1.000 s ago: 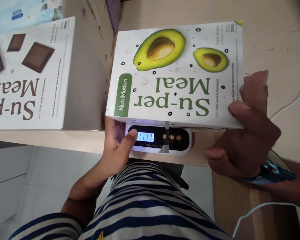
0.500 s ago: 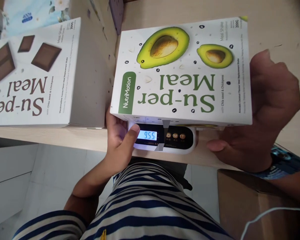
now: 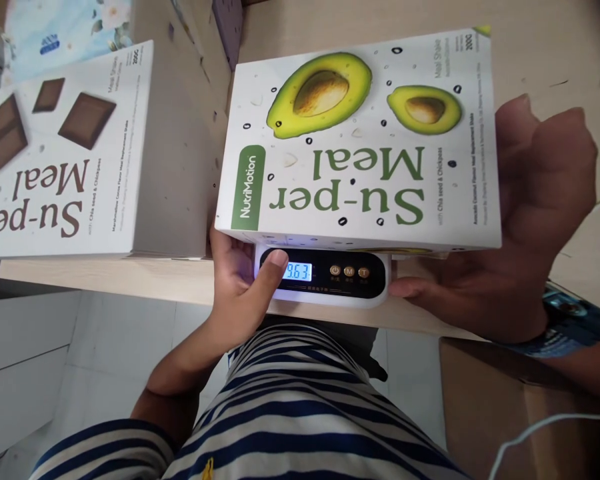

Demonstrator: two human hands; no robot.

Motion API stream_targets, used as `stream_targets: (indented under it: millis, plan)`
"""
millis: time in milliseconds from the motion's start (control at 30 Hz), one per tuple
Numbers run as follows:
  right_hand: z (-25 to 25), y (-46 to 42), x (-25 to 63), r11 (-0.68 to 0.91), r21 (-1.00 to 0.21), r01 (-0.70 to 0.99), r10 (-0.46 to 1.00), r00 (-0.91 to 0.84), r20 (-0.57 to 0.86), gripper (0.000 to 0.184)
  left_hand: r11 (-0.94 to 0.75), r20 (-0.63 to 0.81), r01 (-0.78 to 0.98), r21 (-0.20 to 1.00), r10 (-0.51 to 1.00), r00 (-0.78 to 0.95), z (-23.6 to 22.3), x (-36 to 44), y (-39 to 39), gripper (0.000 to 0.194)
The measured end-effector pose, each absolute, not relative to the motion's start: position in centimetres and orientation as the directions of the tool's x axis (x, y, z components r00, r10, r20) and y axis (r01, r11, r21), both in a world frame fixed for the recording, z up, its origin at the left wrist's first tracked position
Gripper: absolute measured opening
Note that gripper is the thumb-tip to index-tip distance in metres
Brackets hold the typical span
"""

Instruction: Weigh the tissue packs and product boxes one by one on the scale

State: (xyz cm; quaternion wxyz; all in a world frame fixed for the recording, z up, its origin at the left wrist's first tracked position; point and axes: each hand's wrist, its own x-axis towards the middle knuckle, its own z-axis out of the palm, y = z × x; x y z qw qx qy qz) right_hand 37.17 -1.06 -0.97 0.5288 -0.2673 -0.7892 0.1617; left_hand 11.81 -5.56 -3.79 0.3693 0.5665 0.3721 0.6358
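A white "Su-per Meal" avocado box [image 3: 360,143] lies flat on a small white kitchen scale [image 3: 353,280] at the table's front edge. The scale's lit display [image 3: 299,272] reads 963. My left hand [image 3: 237,287] is closed on the scale's left end, with its thumb lying across the front beside the display. My right hand [image 3: 525,233] is cupped against the box's right side. Its thumb reaches under the box to the scale's right corner, and its fingers curl out of sight beneath the box.
A second box with chocolate print [image 3: 65,150] lies on the wooden table [image 3: 180,280] at the left. A light blue packet [image 3: 55,30] sits behind it. A brown cardboard box [image 3: 505,400] and a white cable [image 3: 545,427] are at the lower right.
My right hand slid off the top of the box's right edge to its side, thumb now beneath. The display went from 1177 to 955 to 963. The left hand stayed put.
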Motion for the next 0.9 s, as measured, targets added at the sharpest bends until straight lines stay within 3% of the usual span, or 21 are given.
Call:
stream_targets:
  millis: [300,633,800,900]
  plan:
    - [-0.43,-0.97,38.05,0.796,-0.554,0.244,0.602,-0.402,0.689,0.110,-0.449,0.446,-0.012,0.893,0.891,-0.083,-3.62,11.80,-5.66,0.054]
    - [-0.28,-1.00,37.64,0.765,-0.590,0.256,0.643,-0.355,0.679,0.102,-0.449,0.449,0.003,0.894,0.893,-0.043,-3.74,11.61,-5.59,0.054]
    - [-0.03,-0.73,38.13,0.840,-0.456,0.294,0.542,-0.465,0.700,0.113,-0.446,0.446,0.021,0.895,0.894,-0.034,-3.78,11.59,-5.63,0.057]
    - [-0.37,-0.87,38.04,0.799,-0.516,0.309,0.602,-0.396,0.694,0.109,-0.444,0.445,0.016,0.896,0.894,-0.049,-3.71,11.69,-5.63,0.053]
